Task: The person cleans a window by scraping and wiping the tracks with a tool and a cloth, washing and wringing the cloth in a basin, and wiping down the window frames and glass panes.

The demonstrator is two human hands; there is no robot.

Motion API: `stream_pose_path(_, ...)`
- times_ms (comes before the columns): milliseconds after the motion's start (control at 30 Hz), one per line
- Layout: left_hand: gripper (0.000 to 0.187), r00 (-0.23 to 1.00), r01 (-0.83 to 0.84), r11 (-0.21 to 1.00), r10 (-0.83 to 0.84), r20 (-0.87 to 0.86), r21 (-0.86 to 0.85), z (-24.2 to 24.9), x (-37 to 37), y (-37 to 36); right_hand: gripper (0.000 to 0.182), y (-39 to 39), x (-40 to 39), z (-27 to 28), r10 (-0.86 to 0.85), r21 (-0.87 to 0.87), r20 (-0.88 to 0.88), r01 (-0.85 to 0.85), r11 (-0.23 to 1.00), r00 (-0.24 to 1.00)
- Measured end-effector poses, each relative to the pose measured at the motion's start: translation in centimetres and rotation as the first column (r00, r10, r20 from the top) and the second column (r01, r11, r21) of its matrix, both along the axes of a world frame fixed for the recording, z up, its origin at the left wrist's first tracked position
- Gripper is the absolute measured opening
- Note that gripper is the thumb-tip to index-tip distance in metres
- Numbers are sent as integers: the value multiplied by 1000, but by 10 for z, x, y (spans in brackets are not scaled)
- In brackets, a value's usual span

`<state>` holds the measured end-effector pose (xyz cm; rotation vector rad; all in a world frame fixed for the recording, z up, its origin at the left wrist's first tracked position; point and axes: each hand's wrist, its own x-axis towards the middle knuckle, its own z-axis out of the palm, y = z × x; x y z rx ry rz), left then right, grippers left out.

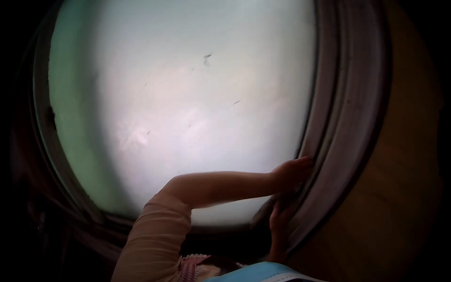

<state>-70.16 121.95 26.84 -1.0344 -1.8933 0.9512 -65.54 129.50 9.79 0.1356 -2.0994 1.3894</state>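
Observation:
Across the view reaches my left arm in a rolled beige sleeve, and my left hand [292, 174] lies against the lower right side of a window frame [324, 127]. Its fingers look stretched out along the frame, with nothing visible in them. Just below, my right hand [279, 217] is raised at the same frame near the bottom corner; its fingers are mostly lost in shadow. A dark piece [264, 211], too dim to name, sits beside my right hand at the pane's lower corner. The bright, cloudy window pane [202, 108] fills the middle, with small dark marks on it.
Left of the pane runs a green-tinted strip [70, 108], bordered by a dark frame edge [44, 113]. A dim brownish wall [404, 164] stands at the right. A light blue face mask [258, 272] shows at the bottom edge. The surroundings are very dark.

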Motion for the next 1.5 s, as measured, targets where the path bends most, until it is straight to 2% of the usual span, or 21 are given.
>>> stream_pose_path(33, 42, 1000, -12, 1000, 12, -12, -4, -2, -2, 2, 64, 4, -3, -3, -5, 15, -49, 5, 1000, 999)
stream_pose_path(133, 43, 999, -35, 999, 35, -27, -2, -9, -8, 7, 64, 22, 16, 25, 29, 128, 96, -41, 991, 995)
stream_pose_path(233, 47, 995, -84, 992, 88, -49, 95, -18, 11, 4, 63, 33, 11, 17, 177, 137, 133, -195, 971, 975)
stream_pose_path(267, 48, 995, -100, 991, 99, 21, 85, -24, 25, 1, 61, 28, 16, 20, 74, 155, 212, -109, 982, 974)
stream_pose_path(300, 50, 989, -123, 989, 117, 89, 77, -32, 36, -5, 58, 41, -9, -29, -36, 325, 129, -8, 946, 991)
stream_pose_path(333, 50, 975, 6, 958, -69, 209, 288, -43, 51, -17, 58, 39, -9, -37, -4, 260, 89, -19, 965, 996)
stream_pose_path(367, 49, 925, 123, 854, -284, 254, 505, -58, 66, -22, 58, 39, -8, -38, 45, 162, 33, -50, 985, 998)
stream_pose_path(433, 46, 855, 93, 655, -438, 276, 750, -104, 85, -27, 58, 36, -9, -42, 164, 2, -51, -164, 986, 985)
stream_pose_path(467, 42, 838, 87, 540, -493, 232, 837, -104, 117, -44, 57, 36, -9, -43, 222, -51, -82, -226, 973, 972)
stream_pose_path(567, 45, 859, -129, 512, -370, 354, 849, -139, 161, -77, 57, 29, -20, -49, 379, -172, -162, -405, 898, 911)
stream_pose_path(733, 56, 831, -443, 220, -262, 490, 869, -201, 221, -146, 62, -22, -2, -14, 542, -140, -121, -555, 820, 832)
stream_pose_path(800, 59, 828, -468, 128, -282, 485, 874, -174, 260, -154, 66, -38, 44, 39, 550, -132, -60, -553, 823, 833)
stream_pose_path(867, 60, 819, -468, 42, -356, 451, 883, -178, 284, -170, 68, -62, 76, 50, 523, -175, 46, -508, 843, 851)
stream_pose_path(967, 67, 787, -483, -72, -472, 397, 872, -177, 316, -196, 62, -84, 111, 24, 573, -172, 126, -551, 817, 810)
stream_pose_path(1000, 70, 776, -488, -98, -505, 379, 868, -192, 317, -218, 58, -113, 117, -4, 604, -230, 157, -566, 792, 781)
stream_pose_path(1067, 77, 771, -458, -187, -570, 284, 869, -183, 341, -239, 50, -150, 162, -17, 660, -335, 251, -576, 745, 708)
stream_pose_path(1133, 81, 761, -464, -319, -621, 188, 826, -187, 360, -254, 41, -175, 195, -30, 760, -178, 286, -747, 640, 583)
stream_pose_path(1200, 83, 740, -512, -466, -666, 95, 722, -196, 378, -261, 32, -196, 215, -35, 849, -46, 305, -884, 466, 432)
stream_pose_path(1267, 81, 789, -557, -507, -569, 230, 657, -211, 394, -275, 24, -224, 228, -36, 927, 45, 273, -966, 256, 258)
stream_pose_path(1367, 71, 793, -604, -597, -521, 317, 529, -225, 426, -287, 21, -238, 235, -28, 828, 98, 555, -995, 27, 77)
stream_pose_path(1500, 65, 772, -619, -707, -471, 426, 341, -248, 473, -278, 17, -248, 247, -34, 752, 151, 652, -956, -251, -95)
